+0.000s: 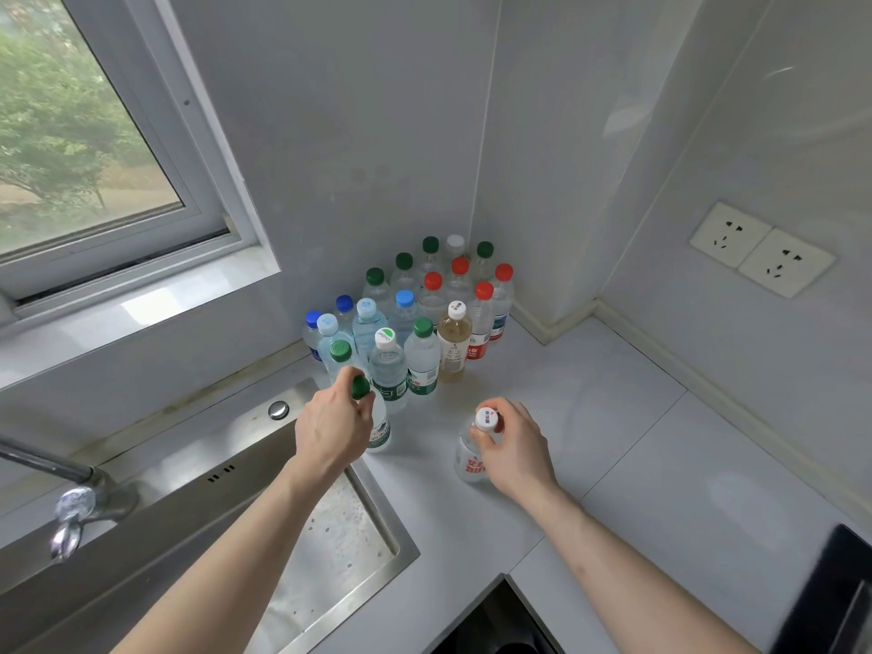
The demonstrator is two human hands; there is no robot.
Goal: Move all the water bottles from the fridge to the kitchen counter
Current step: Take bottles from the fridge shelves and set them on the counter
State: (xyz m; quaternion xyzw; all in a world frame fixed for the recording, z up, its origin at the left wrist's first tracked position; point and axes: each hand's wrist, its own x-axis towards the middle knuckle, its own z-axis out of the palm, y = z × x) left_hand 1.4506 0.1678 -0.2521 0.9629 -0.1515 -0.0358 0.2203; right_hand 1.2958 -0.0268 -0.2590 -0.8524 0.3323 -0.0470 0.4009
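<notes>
Several water bottles (pixel 424 313) with green, red, blue and white caps stand clustered in the far corner of the grey kitchen counter (pixel 613 441). My left hand (pixel 330 427) grips the neck of a green-capped bottle (pixel 377 424) standing at the front left of the cluster, beside the sink. My right hand (pixel 512 448) holds the top of a white-capped bottle with red lettering (pixel 469 457), which stands on the counter apart from the cluster, in front of it. The fridge is out of view.
A steel sink (pixel 292 535) with a tap (pixel 75 502) lies at the left, its edge right by the green-capped bottle. Window (pixel 71 148) above left. Wall sockets (pixel 759 250) at right. A dark appliance (pixel 830 597) sits at the lower right corner.
</notes>
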